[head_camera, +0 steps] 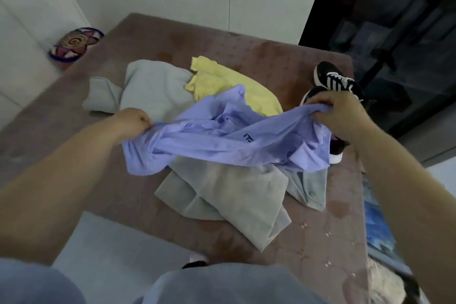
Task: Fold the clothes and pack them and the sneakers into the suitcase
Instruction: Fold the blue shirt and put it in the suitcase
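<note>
This looks like a bedroom in someone's home. A wide bed (222,39) with a brown patterned cover fills the middle, with loose clothes (229,81) and a pair of sneakers (335,79) strewn over it. Plain white cupboards (197,0) line the wall behind, and a colourful round disc (76,43) leans in the corner.

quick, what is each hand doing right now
Left hand: closed, gripping the purple shirt.
Right hand: closed, gripping the same shirt.
</note>
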`<state>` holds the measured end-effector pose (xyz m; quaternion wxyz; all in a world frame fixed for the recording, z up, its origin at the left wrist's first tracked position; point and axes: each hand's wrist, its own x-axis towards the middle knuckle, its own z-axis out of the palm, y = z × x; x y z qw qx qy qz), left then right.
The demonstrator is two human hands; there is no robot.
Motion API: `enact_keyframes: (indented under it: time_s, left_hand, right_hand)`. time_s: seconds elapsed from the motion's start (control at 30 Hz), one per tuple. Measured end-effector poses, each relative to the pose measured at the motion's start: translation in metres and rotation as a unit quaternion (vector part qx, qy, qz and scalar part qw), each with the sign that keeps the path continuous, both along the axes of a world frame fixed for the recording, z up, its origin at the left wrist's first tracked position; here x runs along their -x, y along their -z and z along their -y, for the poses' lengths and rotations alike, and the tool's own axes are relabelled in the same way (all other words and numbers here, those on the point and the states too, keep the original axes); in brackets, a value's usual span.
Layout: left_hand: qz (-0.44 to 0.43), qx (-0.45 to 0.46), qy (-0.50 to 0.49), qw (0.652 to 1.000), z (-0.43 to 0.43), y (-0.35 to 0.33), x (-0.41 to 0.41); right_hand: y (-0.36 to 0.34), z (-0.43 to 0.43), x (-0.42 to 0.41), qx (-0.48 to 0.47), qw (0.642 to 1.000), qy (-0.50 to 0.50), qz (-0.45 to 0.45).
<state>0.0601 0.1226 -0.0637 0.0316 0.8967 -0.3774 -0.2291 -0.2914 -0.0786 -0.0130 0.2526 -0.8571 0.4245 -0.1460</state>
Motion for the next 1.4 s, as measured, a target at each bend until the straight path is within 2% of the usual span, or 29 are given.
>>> enact_keyframes:
  time_s: [0.07,0.17,0.27,0.33,0.4,0.53,0.63,0.7,0.77,0.83,0.87,0.93,1.03,1.13,1.23,1.33,1.37,1.4]
  left_hand:
    - [-0.001,0.036,0.003,0.999,-0.001,0.001,0.004]
    - [-0.041,0.162,-0.009,0.986,0.015,0.001,0.018]
    - [-0.071,0.254,0.069,0.962,0.048,-0.007,0.039]
    - [-0.081,0.261,0.110,0.956,0.075,-0.012,0.054]
    - [-0.088,0.267,0.116,0.953,0.102,-0.014,0.067]
    - [-0.095,0.278,0.033,0.955,0.138,-0.003,0.072]
    - [-0.119,0.258,-0.008,0.959,0.143,0.010,0.067]
    - [-0.133,0.234,0.008,0.963,0.149,0.022,0.067]
    - [-0.053,0.192,0.091,0.976,0.150,0.035,0.071]
    - [-0.024,0.168,0.127,0.977,0.148,0.048,0.075]
    - [-0.008,0.159,0.176,0.971,0.145,0.050,0.076]
    - [-0.045,0.177,0.187,0.965,0.142,0.054,0.079]
    - [-0.121,0.249,0.119,0.953,0.139,0.052,0.075]
    - [-0.167,0.269,0.079,0.945,0.139,0.041,0.062]
    - [-0.169,0.285,0.045,0.942,0.136,0.030,0.048]
    - [-0.160,0.272,0.018,0.949,0.134,0.026,0.045]
    - [-0.153,0.281,0.007,0.948,0.134,0.022,0.044]
    - [-0.142,0.299,-0.004,0.944,0.133,0.017,0.040]
  right_hand:
    - [-0.026,0.010,-0.029,0.023,0.994,-0.086,-0.058]
    - [-0.056,0.016,-0.076,0.106,0.978,-0.150,-0.100]
    - [-0.062,0.023,-0.115,0.219,0.960,-0.144,-0.096]
    - [-0.051,0.028,-0.128,0.281,0.952,-0.079,-0.096]
    - [-0.035,0.029,-0.127,0.249,0.960,-0.026,-0.124]
    - [0.015,0.029,-0.086,0.099,0.976,-0.004,-0.194]
    - [0.055,0.029,-0.044,-0.008,0.983,-0.004,-0.186]
    - [0.077,0.023,-0.026,-0.087,0.981,0.021,-0.172]
    - [0.098,0.018,-0.020,-0.144,0.975,0.067,-0.156]
    - [0.115,0.012,-0.024,-0.169,0.973,0.115,-0.108]
    - [0.120,0.009,-0.029,-0.179,0.972,0.134,-0.077]
    - [0.126,0.004,-0.041,-0.206,0.962,0.175,-0.034]
    - [0.134,0.000,-0.048,-0.181,0.961,0.204,-0.045]
    - [0.137,0.004,-0.043,-0.128,0.965,0.228,-0.029]
    - [0.130,0.004,-0.047,-0.138,0.954,0.264,-0.024]
    - [0.130,-0.007,-0.060,-0.116,0.960,0.196,-0.160]
    - [0.131,-0.010,-0.062,-0.095,0.963,0.190,-0.167]
    - [0.130,-0.010,-0.062,-0.081,0.968,0.196,-0.135]
